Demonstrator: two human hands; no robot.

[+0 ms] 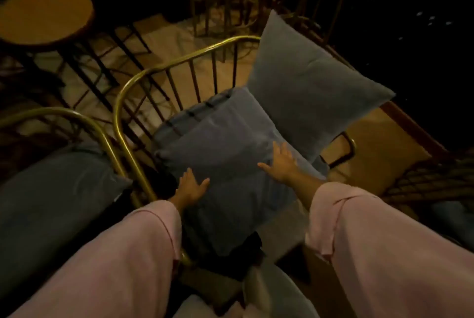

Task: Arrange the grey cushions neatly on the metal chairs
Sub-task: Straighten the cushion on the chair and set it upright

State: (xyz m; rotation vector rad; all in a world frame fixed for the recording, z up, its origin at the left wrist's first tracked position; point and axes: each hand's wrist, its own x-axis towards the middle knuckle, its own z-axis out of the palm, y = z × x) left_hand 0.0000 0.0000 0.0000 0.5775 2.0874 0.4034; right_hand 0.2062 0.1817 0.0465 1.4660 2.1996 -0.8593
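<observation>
Far left: grey cushion [51, 189] on neighbouring brass chair [84, 117]. Centre: seat cushion [225, 153] lying flat in metal chair [159, 66]; left hand [191, 185] flat, fingers spread, pressing its near-left edge; right hand [280, 162] open-palmed on its right side. Right: back cushion [313, 86] propped upright, touching seat cushion.

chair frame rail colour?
Brass-gold top rail with dark spindles; head view.
</observation>
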